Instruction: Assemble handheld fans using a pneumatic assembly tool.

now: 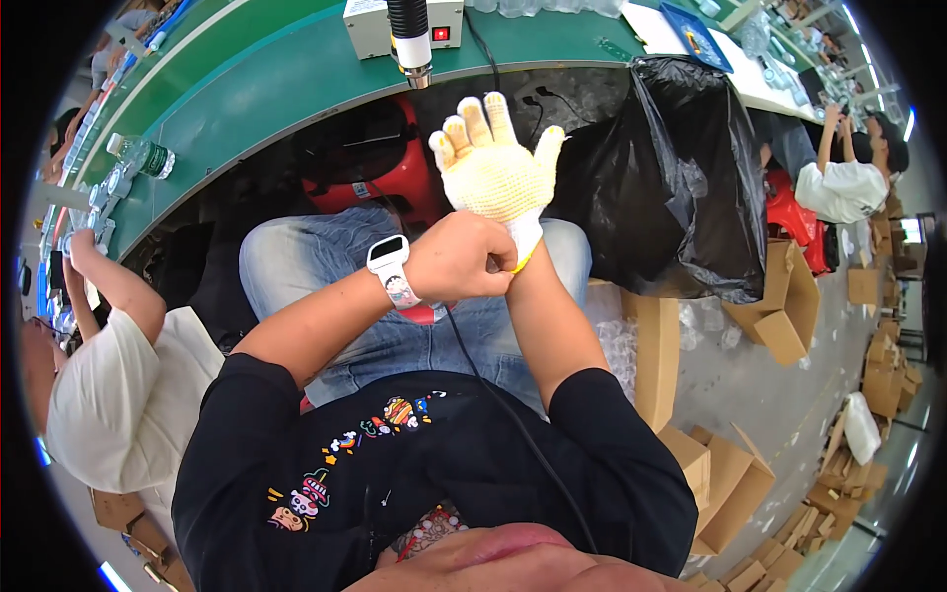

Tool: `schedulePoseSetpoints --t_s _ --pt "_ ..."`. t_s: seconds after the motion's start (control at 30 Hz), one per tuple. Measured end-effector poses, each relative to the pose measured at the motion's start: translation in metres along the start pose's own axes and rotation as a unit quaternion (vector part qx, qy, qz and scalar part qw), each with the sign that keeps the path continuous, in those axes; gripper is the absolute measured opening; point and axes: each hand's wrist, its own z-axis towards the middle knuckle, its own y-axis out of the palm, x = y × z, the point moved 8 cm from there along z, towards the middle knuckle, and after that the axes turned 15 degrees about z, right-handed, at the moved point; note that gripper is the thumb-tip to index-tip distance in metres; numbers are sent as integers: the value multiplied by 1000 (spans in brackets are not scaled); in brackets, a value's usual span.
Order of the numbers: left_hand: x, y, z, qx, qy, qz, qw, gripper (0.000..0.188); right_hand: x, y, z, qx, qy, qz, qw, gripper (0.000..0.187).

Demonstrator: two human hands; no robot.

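Note:
My right hand (501, 185) is raised over my lap, wearing a white knit work glove with yellow dots on it. Its fingers are spread and point toward the green bench. My bare left hand (456, 255), with a white smartwatch (389, 259) on its wrist, reaches across to the right wrist. Its fingers are closed on the yellow-edged cuff of the glove (530, 242). The left fingertips are partly hidden. Nothing lies in the gloved palm.
A green workbench (266, 104) curves ahead, bearing a control box (357, 32) and a cylindrical nozzle tool (410, 44). A plastic bottle (141, 155) stands left. A black garbage bag (681, 187) hangs right, near cardboard boxes (779, 301). A co-worker's white shirt (118, 405) is close at left.

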Motion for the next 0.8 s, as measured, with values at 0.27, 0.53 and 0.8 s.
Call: schedulePoseSetpoints --t_s 0.27,0.53,0.8 --pt "-19 -75 -9 263 -144 9 954 11 21 8 -17 13 71 -10 997 96" --pt "-49 -83 -11 208 -131 -90 965 14 19 -15 -17 73 91 -8 993 96" --pt "-97 -19 -8 74 -231 -308 920 19 15 -109 -44 205 86 -63 973 97"
